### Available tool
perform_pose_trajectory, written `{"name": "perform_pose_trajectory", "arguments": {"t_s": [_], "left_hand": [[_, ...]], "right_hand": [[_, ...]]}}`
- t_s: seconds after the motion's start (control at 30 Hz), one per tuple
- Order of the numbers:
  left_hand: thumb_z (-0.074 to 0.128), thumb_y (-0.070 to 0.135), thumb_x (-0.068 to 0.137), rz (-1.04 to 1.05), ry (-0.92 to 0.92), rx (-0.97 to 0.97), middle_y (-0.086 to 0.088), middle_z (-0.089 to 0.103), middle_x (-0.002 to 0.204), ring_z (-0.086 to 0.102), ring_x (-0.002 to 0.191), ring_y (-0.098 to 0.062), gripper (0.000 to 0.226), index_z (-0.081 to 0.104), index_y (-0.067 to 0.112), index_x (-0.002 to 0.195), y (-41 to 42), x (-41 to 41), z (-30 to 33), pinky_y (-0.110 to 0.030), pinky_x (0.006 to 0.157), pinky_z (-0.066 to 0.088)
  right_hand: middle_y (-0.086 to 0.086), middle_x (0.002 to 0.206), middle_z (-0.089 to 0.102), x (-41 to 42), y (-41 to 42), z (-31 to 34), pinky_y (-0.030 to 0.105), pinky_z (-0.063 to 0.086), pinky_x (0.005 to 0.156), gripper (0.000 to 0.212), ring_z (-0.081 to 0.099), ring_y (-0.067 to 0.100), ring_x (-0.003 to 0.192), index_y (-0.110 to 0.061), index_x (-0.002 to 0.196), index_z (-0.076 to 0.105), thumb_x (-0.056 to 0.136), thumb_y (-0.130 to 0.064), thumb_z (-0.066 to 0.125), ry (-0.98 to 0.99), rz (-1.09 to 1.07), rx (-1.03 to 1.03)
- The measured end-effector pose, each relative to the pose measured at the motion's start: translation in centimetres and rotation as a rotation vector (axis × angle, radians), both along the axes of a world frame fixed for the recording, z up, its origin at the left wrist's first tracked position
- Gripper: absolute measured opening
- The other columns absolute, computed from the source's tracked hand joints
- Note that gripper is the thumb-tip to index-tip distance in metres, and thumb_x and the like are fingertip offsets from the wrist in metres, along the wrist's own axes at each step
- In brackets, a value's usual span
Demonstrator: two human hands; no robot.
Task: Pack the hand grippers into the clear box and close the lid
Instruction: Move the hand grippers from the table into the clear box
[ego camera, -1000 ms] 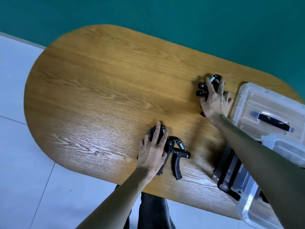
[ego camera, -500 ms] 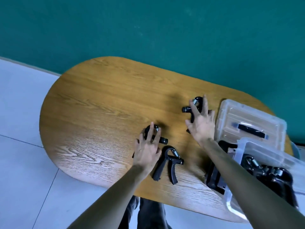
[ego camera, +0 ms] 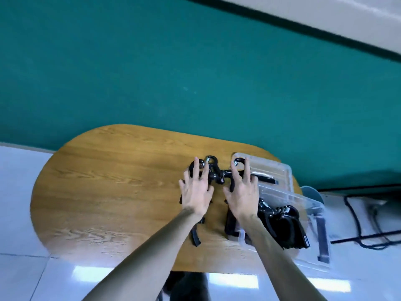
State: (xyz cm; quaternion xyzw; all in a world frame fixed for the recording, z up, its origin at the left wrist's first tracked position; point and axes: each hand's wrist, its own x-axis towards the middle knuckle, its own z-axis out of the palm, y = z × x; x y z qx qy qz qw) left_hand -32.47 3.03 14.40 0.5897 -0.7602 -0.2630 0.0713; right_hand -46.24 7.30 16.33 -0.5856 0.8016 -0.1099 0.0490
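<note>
On the wooden table (ego camera: 112, 183), my left hand (ego camera: 196, 190) lies with spread fingers over a black hand gripper (ego camera: 208, 168), gripping it. My right hand (ego camera: 242, 192) holds a second hand gripper (ego camera: 237, 161) beside it, its ring overlapping the lid's corner. The two grippers touch between my hands. A third hand gripper (ego camera: 195, 235) lies under my left forearm, mostly hidden. The clear box (ego camera: 303, 199) stands open at the table's right end with several black grippers (ego camera: 284, 224) inside. Its clear lid (ego camera: 275, 168), with a black handle, lies flat behind the box.
A teal wall rises behind the table. White floor tiles surround it. Black cables (ego camera: 355, 216) trail over the floor to the right of the box. A round grey-blue shape (ego camera: 311, 192) shows past the table's right end. The box overhangs the table's right edge.
The view has tilted up. My left hand moved its gripper away from me and right; my right hand moved its gripper left, so the two now meet near the lid.
</note>
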Motion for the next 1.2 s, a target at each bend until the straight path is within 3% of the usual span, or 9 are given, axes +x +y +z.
{"name": "perform_pose_trajectory", "arguments": {"t_s": [0.13,0.23,0.53,0.8,1.07,1.2], "left_hand": [[0.054,0.032,0.100,-0.078,0.026,-0.032,-0.002,-0.008,0.170,0.021,0.144,-0.038,0.074,0.013,0.026,0.162,1.9,-5.4,1.2,-0.054,0.109,0.033],[0.054,0.032,0.101,-0.141,0.029,-0.022,-0.003,-0.010,0.170,0.018,0.146,-0.038,0.073,0.013,0.026,0.161,4.2,-9.5,0.6,-0.055,0.112,0.032],[0.061,0.028,0.097,-0.236,-0.043,0.023,-0.007,0.002,0.170,0.029,0.141,-0.038,0.073,0.024,0.021,0.159,11.3,-21.6,-2.0,-0.054,0.108,0.036],[0.058,0.030,0.097,-0.094,-0.152,0.134,-0.006,0.003,0.170,0.024,0.145,-0.034,0.072,0.022,0.024,0.159,12.0,-24.7,-6.4,-0.050,0.107,0.037],[0.055,0.033,0.098,-0.118,-0.243,0.097,-0.007,-0.005,0.170,0.021,0.146,-0.035,0.073,0.018,0.022,0.160,11.4,-25.1,-9.0,-0.051,0.109,0.034],[0.054,0.031,0.097,-0.125,-0.242,0.084,-0.009,-0.008,0.170,0.021,0.147,-0.036,0.075,0.015,0.021,0.161,11.9,-25.2,-9.4,-0.051,0.108,0.035]], "right_hand": [[0.013,0.164,0.022,-5.1,3.3,1.4,0.051,0.052,0.081,0.080,0.050,0.042,0.097,-0.025,0.150,0.041,0.077,-0.019,0.073,0.041,-0.064,-0.043],[0.014,0.164,0.021,-8.8,5.8,1.2,0.051,0.050,0.086,0.079,0.051,0.043,0.101,-0.024,0.151,0.041,0.078,-0.019,0.072,0.048,-0.112,-0.056],[0.005,0.167,0.016,-18.4,13.0,-2.6,0.048,0.050,0.084,0.082,0.049,0.040,0.104,-0.029,0.153,0.035,0.078,-0.022,0.068,-0.071,-0.200,0.029],[0.007,0.165,0.021,-24.9,15.3,-7.2,0.052,0.051,0.087,0.084,0.049,0.045,0.107,-0.026,0.151,0.038,0.076,-0.019,0.076,-0.156,-0.169,0.123],[0.007,0.165,0.023,-25.7,14.8,-11.0,0.047,0.051,0.071,0.084,0.051,0.040,0.094,-0.024,0.152,0.038,0.076,-0.017,0.075,-0.200,-0.122,0.180],[0.009,0.164,0.025,-25.6,14.7,-11.3,0.049,0.051,0.073,0.082,0.049,0.042,0.101,-0.022,0.152,0.038,0.079,-0.017,0.075,-0.188,-0.119,0.178]]}}
